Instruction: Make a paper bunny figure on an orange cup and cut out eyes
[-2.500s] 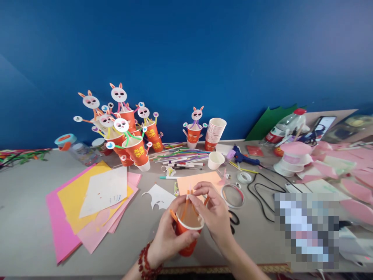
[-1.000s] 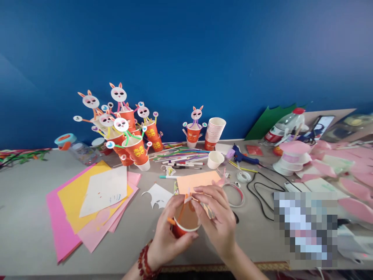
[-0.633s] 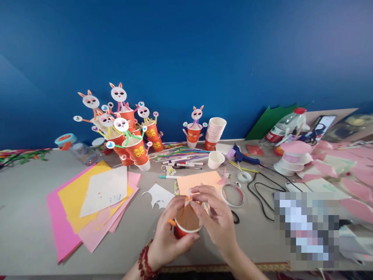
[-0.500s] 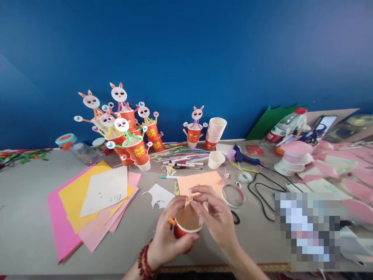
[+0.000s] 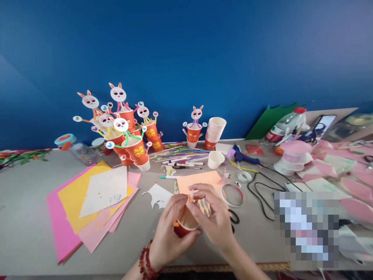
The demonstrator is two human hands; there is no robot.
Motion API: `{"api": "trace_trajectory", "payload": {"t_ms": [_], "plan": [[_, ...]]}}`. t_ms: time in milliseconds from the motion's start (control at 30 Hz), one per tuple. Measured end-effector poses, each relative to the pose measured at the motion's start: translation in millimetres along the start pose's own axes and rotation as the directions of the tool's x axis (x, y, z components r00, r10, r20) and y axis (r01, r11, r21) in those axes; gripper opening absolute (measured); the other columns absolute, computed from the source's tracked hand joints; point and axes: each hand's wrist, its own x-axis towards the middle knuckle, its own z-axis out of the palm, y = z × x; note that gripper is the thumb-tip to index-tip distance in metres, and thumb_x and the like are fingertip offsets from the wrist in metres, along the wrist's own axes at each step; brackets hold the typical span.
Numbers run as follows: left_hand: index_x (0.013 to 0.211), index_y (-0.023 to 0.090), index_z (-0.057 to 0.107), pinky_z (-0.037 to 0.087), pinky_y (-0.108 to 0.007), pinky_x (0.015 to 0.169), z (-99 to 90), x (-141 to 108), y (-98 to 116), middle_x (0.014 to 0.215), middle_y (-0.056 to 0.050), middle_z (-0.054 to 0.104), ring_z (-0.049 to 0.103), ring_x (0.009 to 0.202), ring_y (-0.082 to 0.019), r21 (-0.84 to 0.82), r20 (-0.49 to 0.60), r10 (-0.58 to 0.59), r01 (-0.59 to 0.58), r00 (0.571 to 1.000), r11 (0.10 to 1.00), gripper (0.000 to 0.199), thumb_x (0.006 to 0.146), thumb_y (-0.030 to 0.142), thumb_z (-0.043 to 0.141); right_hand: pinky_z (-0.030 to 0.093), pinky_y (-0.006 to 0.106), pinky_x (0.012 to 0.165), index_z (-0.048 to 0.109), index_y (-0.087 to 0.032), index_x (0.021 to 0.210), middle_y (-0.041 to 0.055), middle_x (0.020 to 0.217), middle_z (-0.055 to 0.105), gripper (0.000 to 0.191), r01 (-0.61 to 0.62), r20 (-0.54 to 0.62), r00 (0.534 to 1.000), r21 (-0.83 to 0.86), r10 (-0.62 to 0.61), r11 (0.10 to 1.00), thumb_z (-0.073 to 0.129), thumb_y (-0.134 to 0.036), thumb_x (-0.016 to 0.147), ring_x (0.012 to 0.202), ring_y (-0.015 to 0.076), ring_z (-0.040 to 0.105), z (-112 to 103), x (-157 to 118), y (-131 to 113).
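Note:
Low at the front of the table, my left hand (image 5: 167,235) is wrapped round a red paper cup (image 5: 189,222), its open mouth tilted toward me. Orange pipe cleaner (image 5: 176,224) pokes out over the cup's left side, and more orange strands rise inside it. My right hand (image 5: 217,219) is closed at the far rim, thumb and fingers pinching the top of the orange strands beside a small whitish strip (image 5: 192,193). Both hands' fingertips meet there, hiding part of the join. Beyond the hands lies a peach paper sheet (image 5: 199,181).
Rabbit-faced cups (image 5: 136,149) stand back left, with a cup stack (image 5: 215,132) further right. Coloured paper (image 5: 65,233) lies left. A blue glue gun (image 5: 244,157), black cable (image 5: 256,194), tape ring (image 5: 233,194) and pink paper pieces (image 5: 358,188) occupy the right.
The cup has tipped a little, and its mouth is more covered by my hands. My right fingers have shifted slightly at the orange strands, and patterned peach paper now shows between them.

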Motion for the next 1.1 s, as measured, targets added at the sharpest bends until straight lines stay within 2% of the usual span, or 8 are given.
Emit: {"api": "trace_trajectory", "payload": {"t_ms": [200,367,667,833,1000,1100], "plan": [[0.131,0.019,0.047,0.046,-0.044,0.102,0.3,1.5,0.5,0.125,-0.013,0.054,0.052,0.120,-0.027,0.096,-0.016,0.082,-0.080,0.996,0.992,0.057,0.077,0.011,0.064,0.045,0.044,0.095,0.058,-0.022,0.090,0.0070,0.103,0.064,0.012,0.120,0.009,0.993,-0.144,-0.120,0.982,0.060,-0.012,0.084,0.101,0.0237,0.059,1.1,0.2,-0.6],[0.128,0.017,0.048,0.046,-0.045,0.102,0.8,1.6,0.7,0.125,-0.014,0.055,0.052,0.120,-0.028,0.112,0.010,0.101,-0.102,0.995,0.989,0.056,0.074,0.009,0.062,0.042,0.050,0.099,0.055,-0.021,0.088,0.0055,0.091,0.062,0.016,0.183,0.019,0.983,-0.245,-0.184,0.952,0.059,-0.010,0.078,0.088,0.0221,0.058,2.4,4.3,-1.1],[0.128,0.017,0.048,0.047,-0.044,0.101,0.9,4.7,2.7,0.123,-0.015,0.056,0.053,0.118,-0.027,0.151,0.009,0.147,-0.146,0.989,0.978,0.053,0.077,0.010,0.062,0.045,0.049,0.096,0.053,-0.022,0.083,0.0040,0.085,0.059,0.013,0.139,0.000,0.990,-0.165,-0.141,0.976,0.057,-0.010,0.080,0.083,0.0207,0.058,3.3,4.0,-0.6],[0.122,0.018,0.053,0.048,-0.042,0.099,1.9,4.1,3.5,0.119,-0.013,0.058,0.055,0.114,-0.027,0.049,0.002,0.032,-0.032,0.999,0.998,0.050,0.074,0.011,0.066,0.043,0.049,0.098,0.053,-0.022,0.083,0.0032,0.084,0.059,0.012,0.131,-0.001,0.991,-0.171,-0.133,0.976,0.060,-0.013,0.082,0.083,0.0201,0.060,2.5,4.1,0.3],[0.115,0.021,0.057,0.049,-0.040,0.095,2.0,4.5,6.7,0.116,-0.010,0.061,0.058,0.110,-0.026,-0.057,0.028,-0.049,0.050,0.998,0.997,0.044,0.074,0.017,0.071,0.050,0.040,0.081,0.052,-0.021,0.081,0.0055,0.086,0.059,0.011,0.101,0.051,0.994,-0.195,-0.093,0.976,0.062,-0.017,0.083,0.086,0.0225,0.060,0.5,5.5,-1.1],[0.120,0.023,0.056,0.048,-0.039,0.096,1.7,3.5,6.0,0.117,-0.009,0.061,0.058,0.110,-0.026,-0.117,0.049,-0.064,0.070,0.997,0.991,0.049,0.074,0.022,0.075,0.049,0.040,0.082,0.050,-0.022,0.080,0.0045,0.082,0.059,0.012,0.100,0.032,0.995,-0.190,-0.096,0.977,0.061,-0.017,0.083,0.085,0.0222,0.060,-0.4,5.6,-0.3]]}}
